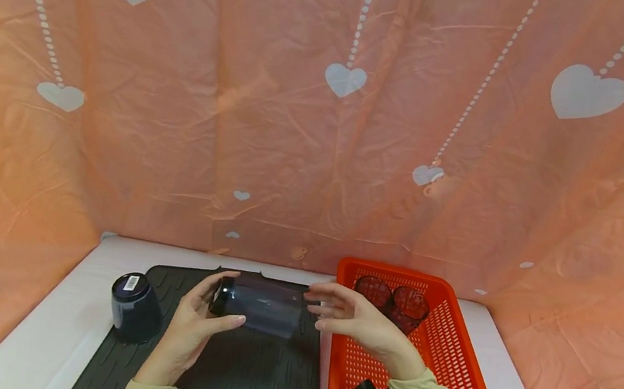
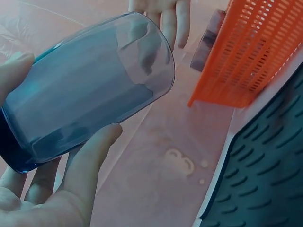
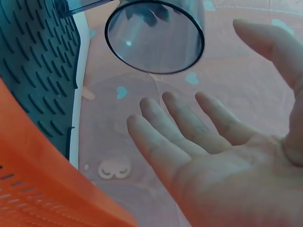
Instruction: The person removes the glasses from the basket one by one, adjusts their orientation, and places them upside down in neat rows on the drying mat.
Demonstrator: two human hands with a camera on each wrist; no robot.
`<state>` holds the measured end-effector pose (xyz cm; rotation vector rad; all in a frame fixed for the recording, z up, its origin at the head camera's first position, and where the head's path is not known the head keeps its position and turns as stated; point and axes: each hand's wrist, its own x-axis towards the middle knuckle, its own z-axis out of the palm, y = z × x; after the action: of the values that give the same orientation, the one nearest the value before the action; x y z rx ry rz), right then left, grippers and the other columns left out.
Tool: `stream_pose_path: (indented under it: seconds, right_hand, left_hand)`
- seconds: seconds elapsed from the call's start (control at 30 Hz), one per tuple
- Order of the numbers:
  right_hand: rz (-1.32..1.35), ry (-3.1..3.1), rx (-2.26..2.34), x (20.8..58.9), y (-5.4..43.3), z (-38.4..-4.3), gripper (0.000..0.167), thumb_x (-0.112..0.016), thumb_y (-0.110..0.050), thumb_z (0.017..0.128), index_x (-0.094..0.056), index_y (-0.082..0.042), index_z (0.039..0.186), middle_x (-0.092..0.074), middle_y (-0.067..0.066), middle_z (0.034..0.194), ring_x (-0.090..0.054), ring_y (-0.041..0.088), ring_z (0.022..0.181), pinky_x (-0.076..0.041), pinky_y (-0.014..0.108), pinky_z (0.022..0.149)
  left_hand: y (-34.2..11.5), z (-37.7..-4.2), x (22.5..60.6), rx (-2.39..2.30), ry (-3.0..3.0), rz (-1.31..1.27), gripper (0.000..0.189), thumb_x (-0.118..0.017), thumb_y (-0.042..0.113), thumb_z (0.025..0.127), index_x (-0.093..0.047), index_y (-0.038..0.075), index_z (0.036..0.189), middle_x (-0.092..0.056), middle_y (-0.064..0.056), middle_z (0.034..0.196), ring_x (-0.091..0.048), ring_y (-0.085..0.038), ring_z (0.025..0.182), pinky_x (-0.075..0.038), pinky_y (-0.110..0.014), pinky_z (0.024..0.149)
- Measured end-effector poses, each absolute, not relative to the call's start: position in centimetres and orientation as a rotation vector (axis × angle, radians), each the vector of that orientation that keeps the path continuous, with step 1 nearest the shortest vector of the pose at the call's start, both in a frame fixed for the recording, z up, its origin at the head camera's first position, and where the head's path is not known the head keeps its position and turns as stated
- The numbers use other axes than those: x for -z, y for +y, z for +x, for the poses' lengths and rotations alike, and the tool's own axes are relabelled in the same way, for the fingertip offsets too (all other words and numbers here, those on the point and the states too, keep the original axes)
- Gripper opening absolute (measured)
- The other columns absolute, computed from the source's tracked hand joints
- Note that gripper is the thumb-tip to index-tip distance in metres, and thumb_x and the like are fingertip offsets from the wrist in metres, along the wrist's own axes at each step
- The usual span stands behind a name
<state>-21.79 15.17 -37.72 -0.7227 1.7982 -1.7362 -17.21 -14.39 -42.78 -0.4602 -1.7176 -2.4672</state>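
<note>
A tall drinking glass (image 1: pixel 268 308) of bluish clear material lies sideways in the air over the dark ribbed mat (image 1: pixel 261 386). My left hand (image 1: pixel 191 326) grips it around its thick dark base, thumb and fingers on opposite sides. The rim points right, toward my right hand (image 1: pixel 361 323). In the right wrist view, the right hand (image 3: pixel 213 146) has its fingers spread and relaxed, apart from the round rim (image 3: pixel 154 72). A second dark glass (image 1: pixel 136 309) stands upside down on the mat's left edge, a white label on its base.
An orange-red perforated basket (image 1: pixel 479 381) stands to the right of the mat, partly under my right forearm. Several dark-tinted glasses (image 1: pixel 410 304) lie at its far end. A pink cloth with hearts hangs behind the white table (image 1: pixel 48 329).
</note>
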Motion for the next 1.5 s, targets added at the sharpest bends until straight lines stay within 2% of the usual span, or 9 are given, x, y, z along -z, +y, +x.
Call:
stream_pose_path:
  seconds: [0.2,0.37,0.53,0.63,0.73,0.97,1.13,1.33,1.5]
  right_hand:
    - [-0.752,1.763,1.749,37.5,15.8,-21.8,0.053,-0.058,-0.001,0.094,-0.037,-0.001,0.143,-0.036,0.025,0.145,-0.031,0.044,0.134,-0.044,0.040,0.100]
    - [-0.719,1.768,1.770,37.4,16.7,-21.7,0.054,-0.058,-0.003,0.095,-0.036,-0.003,0.145,-0.034,0.024,0.147,-0.034,0.040,0.134,-0.042,0.041,0.102]
    - [-0.722,1.833,1.770,37.4,17.8,-21.7,0.051,-0.054,-0.006,0.097,-0.035,-0.003,0.145,-0.034,0.023,0.147,-0.038,0.037,0.132,-0.037,0.049,0.105]
    - [-0.694,1.859,1.778,37.3,18.5,-21.8,0.051,-0.053,-0.009,0.098,-0.035,-0.002,0.145,-0.036,0.018,0.148,-0.034,0.037,0.134,-0.038,0.045,0.105]
    - [-0.659,1.861,1.805,37.3,19.1,-21.8,0.050,-0.054,-0.010,0.098,-0.037,-0.003,0.144,-0.037,0.016,0.148,-0.031,0.037,0.136,-0.038,0.039,0.105]
    - [-0.715,1.820,1.902,37.0,20.9,-21.6,0.047,-0.047,-0.007,0.101,-0.032,0.004,0.144,-0.029,0.028,0.148,-0.036,0.035,0.134,-0.035,0.039,0.107]
    - [-0.800,1.799,1.945,36.8,22.4,-21.6,0.045,-0.038,-0.004,0.102,-0.026,0.010,0.144,-0.030,0.030,0.146,-0.041,0.033,0.131,-0.036,0.038,0.106]
    - [-0.857,1.777,2.006,36.7,24.2,-21.5,0.042,-0.035,-0.001,0.103,-0.030,0.009,0.143,-0.038,0.025,0.144,-0.040,0.036,0.131,-0.038,0.036,0.105]
    - [-0.878,1.807,2.037,36.6,25.4,-21.4,0.040,-0.034,0.000,0.103,-0.034,0.005,0.142,-0.041,0.022,0.143,-0.043,0.031,0.130,-0.038,0.035,0.105]
  left_hand:
    - [-15.4,-17.2,42.7,2.398,-1.743,-0.451,0.072,-0.069,-0.018,0.075,-0.040,-0.001,0.139,-0.040,-0.018,0.137,-0.048,-0.021,0.119,-0.052,-0.031,0.086]
    - [-16.1,-17.1,42.8,2.364,-1.766,-0.426,0.074,-0.069,-0.018,0.075,-0.039,0.000,0.140,-0.036,-0.021,0.141,-0.045,-0.020,0.124,-0.052,-0.031,0.087]
    - [-16.7,-16.9,43.0,2.336,-1.792,-0.357,0.075,-0.071,-0.018,0.073,-0.040,0.002,0.139,-0.043,-0.011,0.138,-0.044,-0.019,0.125,-0.052,-0.030,0.087]
    - [-16.9,-16.8,43.1,2.316,-1.811,-0.293,0.074,-0.072,-0.018,0.072,-0.041,0.001,0.137,-0.046,-0.009,0.136,-0.046,-0.016,0.124,-0.052,-0.029,0.086]
    - [-17.1,-16.8,43.1,2.292,-1.849,-0.206,0.074,-0.075,-0.016,0.070,-0.041,0.000,0.135,-0.046,-0.012,0.136,-0.049,-0.015,0.120,-0.052,-0.027,0.086]
    - [-18.0,-16.7,43.4,2.228,-1.902,-0.151,0.073,-0.077,-0.013,0.070,-0.045,0.001,0.133,-0.052,-0.010,0.129,-0.054,-0.015,0.112,-0.052,-0.026,0.083]
    - [-18.9,-16.5,43.5,2.193,-1.977,-0.045,0.076,-0.081,-0.005,0.070,-0.047,0.007,0.136,-0.049,-0.006,0.133,-0.054,-0.012,0.114,-0.051,-0.025,0.083]
    - [-20.0,-16.3,43.6,2.143,-2.098,0.095,0.080,-0.084,0.005,0.071,-0.046,0.015,0.140,-0.046,-0.002,0.139,-0.045,-0.008,0.123,-0.046,-0.016,0.088]
    - [-20.6,-16.4,43.9,2.109,-2.112,0.129,0.079,-0.084,0.006,0.071,-0.047,0.018,0.140,-0.052,0.005,0.132,-0.052,-0.005,0.116,-0.047,-0.018,0.084]
